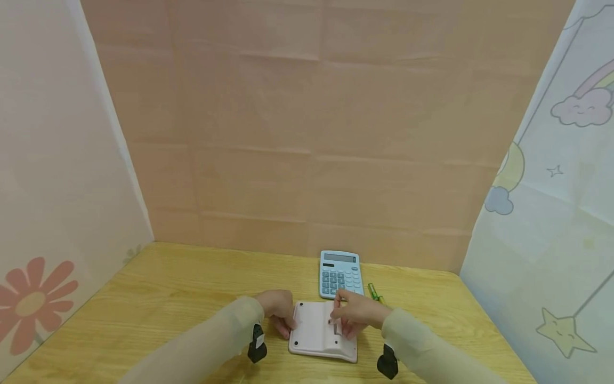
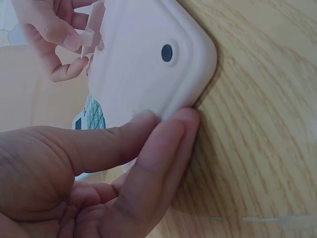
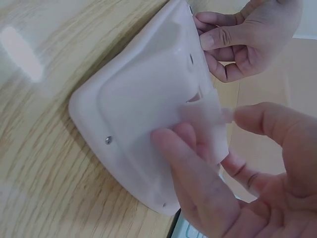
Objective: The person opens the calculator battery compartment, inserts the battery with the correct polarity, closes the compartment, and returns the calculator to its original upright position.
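A pale pink calculator (image 1: 310,333) lies face down on the table, its underside showing dark round feet and screws. My left hand (image 1: 278,310) pinches its left edge between thumb and fingers, as the left wrist view shows closely. Over the battery slot at the right part of the underside, my right hand (image 1: 357,311) pinches a small pink battery cover (image 3: 210,121). The cover stands tilted up from the casing, with the thumb at its tab. The inside of the slot is mostly hidden by the cover and fingers.
Just behind the pink calculator lies a light blue calculator (image 1: 339,272), face up. Beside it, partly behind the right hand, are small green and yellow cylinders that look like batteries (image 1: 372,291). Paper-covered walls (image 1: 307,133) enclose the wooden table (image 1: 201,277) at the back and sides.
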A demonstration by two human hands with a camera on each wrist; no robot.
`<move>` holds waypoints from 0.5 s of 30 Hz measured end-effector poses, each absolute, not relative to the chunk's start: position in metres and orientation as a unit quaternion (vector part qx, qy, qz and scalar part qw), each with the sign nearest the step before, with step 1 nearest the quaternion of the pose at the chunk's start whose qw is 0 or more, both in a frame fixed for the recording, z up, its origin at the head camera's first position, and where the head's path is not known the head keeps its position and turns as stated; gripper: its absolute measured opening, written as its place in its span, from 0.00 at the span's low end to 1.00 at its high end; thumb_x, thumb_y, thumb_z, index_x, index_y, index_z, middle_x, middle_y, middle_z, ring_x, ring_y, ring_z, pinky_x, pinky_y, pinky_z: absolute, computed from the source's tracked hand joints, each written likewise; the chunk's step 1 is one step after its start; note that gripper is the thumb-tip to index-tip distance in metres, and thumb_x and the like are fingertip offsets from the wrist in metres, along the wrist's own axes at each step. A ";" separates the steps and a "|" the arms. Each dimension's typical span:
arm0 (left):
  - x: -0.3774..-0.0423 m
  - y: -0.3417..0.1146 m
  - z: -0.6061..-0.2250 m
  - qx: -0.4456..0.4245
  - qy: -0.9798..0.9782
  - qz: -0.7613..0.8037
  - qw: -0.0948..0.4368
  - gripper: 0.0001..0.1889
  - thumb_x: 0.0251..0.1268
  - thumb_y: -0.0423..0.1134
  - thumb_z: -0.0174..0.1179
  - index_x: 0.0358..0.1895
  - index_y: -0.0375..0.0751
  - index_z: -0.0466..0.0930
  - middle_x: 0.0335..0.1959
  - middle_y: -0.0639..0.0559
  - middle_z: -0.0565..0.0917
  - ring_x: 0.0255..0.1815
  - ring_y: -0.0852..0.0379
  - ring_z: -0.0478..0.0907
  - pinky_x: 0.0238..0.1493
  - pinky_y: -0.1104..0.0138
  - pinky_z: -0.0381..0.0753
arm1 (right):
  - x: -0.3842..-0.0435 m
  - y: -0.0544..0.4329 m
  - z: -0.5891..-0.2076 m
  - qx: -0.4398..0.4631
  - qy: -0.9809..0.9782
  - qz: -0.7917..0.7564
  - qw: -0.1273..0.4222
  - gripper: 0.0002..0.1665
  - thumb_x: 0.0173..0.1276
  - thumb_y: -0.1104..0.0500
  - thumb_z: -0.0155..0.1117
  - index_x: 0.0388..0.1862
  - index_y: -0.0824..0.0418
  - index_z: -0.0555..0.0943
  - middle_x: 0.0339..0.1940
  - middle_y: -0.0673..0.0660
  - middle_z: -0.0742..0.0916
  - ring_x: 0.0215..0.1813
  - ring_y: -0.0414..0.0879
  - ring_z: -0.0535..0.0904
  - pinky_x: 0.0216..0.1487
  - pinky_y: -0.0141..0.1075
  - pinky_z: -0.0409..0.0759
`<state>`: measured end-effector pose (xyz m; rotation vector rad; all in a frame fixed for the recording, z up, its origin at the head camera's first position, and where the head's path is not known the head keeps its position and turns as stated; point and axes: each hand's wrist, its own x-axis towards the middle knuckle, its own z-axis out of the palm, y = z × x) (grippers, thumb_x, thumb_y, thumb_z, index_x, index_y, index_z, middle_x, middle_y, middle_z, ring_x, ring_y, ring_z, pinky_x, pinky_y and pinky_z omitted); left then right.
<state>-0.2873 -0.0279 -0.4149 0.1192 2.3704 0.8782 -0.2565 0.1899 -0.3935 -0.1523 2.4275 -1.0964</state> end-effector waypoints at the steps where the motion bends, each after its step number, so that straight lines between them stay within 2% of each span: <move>1: -0.287 -0.028 -0.415 0.044 0.893 0.331 0.301 0.08 0.55 0.28 0.69 0.26 0.30 0.78 0.19 0.39 0.84 0.14 0.56 0.81 0.24 0.68 0.84 | -0.256 0.191 -0.394 -0.058 0.884 -0.401 0.234 0.12 0.64 0.58 0.64 0.38 0.57 0.70 0.20 0.57 0.80 0.18 0.42 0.76 0.21 0.34 0.83; 7: -0.286 -0.027 -0.413 0.037 0.892 0.333 0.304 0.08 0.55 0.28 0.68 0.25 0.29 0.78 0.19 0.40 0.84 0.14 0.57 0.80 0.24 0.69 0.84 | -0.252 0.194 -0.389 -0.064 0.879 -0.407 0.238 0.18 0.62 0.57 0.70 0.40 0.58 0.69 0.19 0.57 0.81 0.19 0.43 0.77 0.24 0.36 0.84; 11: -0.283 -0.026 -0.411 0.039 0.894 0.332 0.299 0.08 0.55 0.27 0.68 0.24 0.29 0.78 0.18 0.40 0.84 0.13 0.57 0.80 0.23 0.70 0.83 | -0.251 0.195 -0.386 -0.075 0.879 -0.402 0.245 0.25 0.53 0.65 0.75 0.42 0.59 0.68 0.19 0.56 0.82 0.20 0.42 0.77 0.25 0.34 0.83; 15: -0.282 -0.026 -0.411 0.040 0.895 0.331 0.298 0.08 0.55 0.27 0.68 0.23 0.30 0.78 0.17 0.41 0.83 0.13 0.58 0.80 0.22 0.70 0.83 | -0.251 0.198 -0.384 -0.091 0.870 -0.408 0.261 0.29 0.49 0.70 0.75 0.44 0.59 0.67 0.20 0.55 0.81 0.22 0.42 0.76 0.25 0.30 0.80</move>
